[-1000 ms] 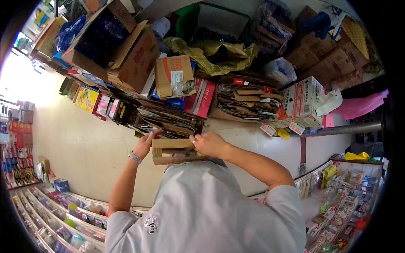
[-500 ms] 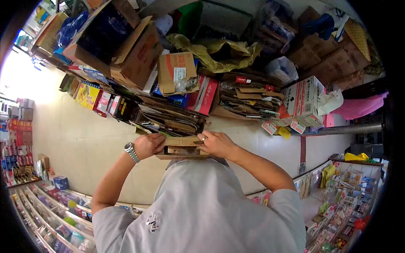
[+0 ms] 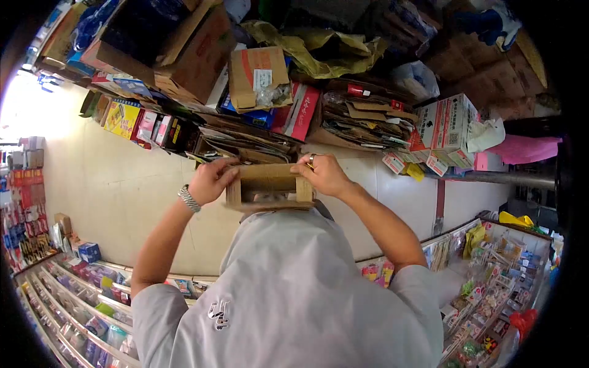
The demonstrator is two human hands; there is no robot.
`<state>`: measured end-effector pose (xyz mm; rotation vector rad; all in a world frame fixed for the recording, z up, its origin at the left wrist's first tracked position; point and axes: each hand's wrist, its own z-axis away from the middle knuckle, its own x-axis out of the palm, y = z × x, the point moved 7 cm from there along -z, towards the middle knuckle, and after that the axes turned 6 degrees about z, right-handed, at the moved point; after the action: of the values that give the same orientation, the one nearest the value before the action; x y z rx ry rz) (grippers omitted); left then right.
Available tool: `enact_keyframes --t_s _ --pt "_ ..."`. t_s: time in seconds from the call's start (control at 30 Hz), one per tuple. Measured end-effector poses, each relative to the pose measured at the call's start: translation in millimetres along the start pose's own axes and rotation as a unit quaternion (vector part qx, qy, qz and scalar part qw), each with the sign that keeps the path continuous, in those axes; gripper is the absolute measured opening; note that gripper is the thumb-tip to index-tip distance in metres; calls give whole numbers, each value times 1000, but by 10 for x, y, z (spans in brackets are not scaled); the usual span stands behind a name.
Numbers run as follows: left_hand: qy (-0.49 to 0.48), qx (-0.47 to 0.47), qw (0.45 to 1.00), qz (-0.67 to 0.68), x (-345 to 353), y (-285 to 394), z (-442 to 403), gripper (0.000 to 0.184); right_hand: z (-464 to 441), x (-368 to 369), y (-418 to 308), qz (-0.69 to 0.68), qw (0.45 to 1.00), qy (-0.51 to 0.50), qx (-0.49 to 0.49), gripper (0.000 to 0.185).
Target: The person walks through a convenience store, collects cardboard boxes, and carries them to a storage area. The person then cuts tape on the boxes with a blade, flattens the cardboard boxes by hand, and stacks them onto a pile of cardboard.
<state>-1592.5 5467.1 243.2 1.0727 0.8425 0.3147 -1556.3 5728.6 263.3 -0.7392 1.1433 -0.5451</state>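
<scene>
A cardboard box [image 3: 267,171] is in front of the person's belly, long side running left to right, open side facing up. The left hand [image 3: 211,180] pinches its far left corner; the right hand [image 3: 325,176] pinches the far right corner. Just past it, a cardboard stack [image 3: 248,145] blocks the way. Bare floor [image 3: 129,202] spreads past its 2 ends.

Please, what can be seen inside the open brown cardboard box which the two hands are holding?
Inside the open brown cardboard box, a brown inner wall shows, with something pale and blurred lower down; I cannot tell what it is. Its near edge covers the rest.
</scene>
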Motion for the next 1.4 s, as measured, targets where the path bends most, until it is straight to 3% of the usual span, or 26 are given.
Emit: enact_keyframes --t_s 0.07,0.1,0.13,0.17,0.27,0.33,0.37,0.43,0.57,0.63,0.67,0.73,0.8,0.83,0.87,0.9,0.93,1.0,1.07,1.1,1.13,1.17,1.2,1.27,1.33,1.4 --pt "110 -115 985 -61 -43 -138 -40 84 -38 125 7 -5 999 47 -1 24" --pt "89 -190 975 -67 -23 -43 -20 109 -31 129 -116 25 993 93 -67 20" --pt "82 -181 978 -66 49 -128 -7 109 -5 134 -210 57 980 138 -131 16" --pt "81 -179 979 -45 146 -373 31 106 31 234 -275 158 952 151 -213 14" --pt "80 -184 979 35 478 -1099 13 95 19 272 -307 141 953 150 -224 20" --pt "103 -191 974 65 492 -1037 -30 87 43 143 -339 132 964 177 -148 27" --pt "163 -164 973 6 402 -811 -40 79 49 82 -155 152 964 212 -39 32" --pt "163 -156 974 10 475 -493 -231 74 78 32 133 173 951 244 71 37" --pt "162 -187 966 -73 977 -788 -614 62 107 276 660 119 966 170 154 40" --pt "154 -202 964 -80 1092 -946 -774 61 192 261 470 218 944 243 38 43" --pt "151 -222 959 -86 1148 -1033 -813 59 270 270 449 214 943 249 51 43" --pt "142 -191 969 -72 1245 -1006 -843 47 396 155 375 253 925 256 120 42" --pt "171 -75 981 53 1223 -780 -830 32 596 51 656 218 919 279 176 51" --pt "122 -135 978 106 1136 -319 -812 30 756 -55 843 205 902 314 216 57" --pt "118 -134 979 101 1198 -286 -780 30 920 -155 999 191 883 346 252 62" --pt "119 -58 989 60 1249 -150 -763 32 1022 -241 1117 187 883 349 252 62" --pt "122 19 992 19 1306 45 -748 34 1148 -271 1387 107 886 306 330 66" --pt "94 -8 995 24 1503 320 -721 35 1330 -368 1737 26 881 256 396 69" --pt "73 -40 996 32 1756 587 -704 37 1463 -769 1793 -41 897 386 212 69" --pt "71 -12 994 79 1945 769 -749 38 1542 -1084 1921 -32 916 380 128 80" --pt "54 19 991 122 2084 958 -757 38 1657 -1270 2068 -42 916 380 122 80" --pt "19 -23 989 142 2236 765 -710 43 1715 -1355 2170 -123 914 367 121 79" --pt "21 -28 990 137 2288 782 -726 43 1792 -1510 2073 -98 930 338 106 76" --pt "148 -88 936 307 2258 737 -776 40 1931 -1729 2023 -74 945 306 85 73" --pt "226 -54 897 377 1945 1000 -1026 39 2050 -1913 2126 -105 936 327 70 67" --pt "159 -12 812 562 1902 1041 -1256 50 2057 -2126 2076 -90 941 321 53 64"
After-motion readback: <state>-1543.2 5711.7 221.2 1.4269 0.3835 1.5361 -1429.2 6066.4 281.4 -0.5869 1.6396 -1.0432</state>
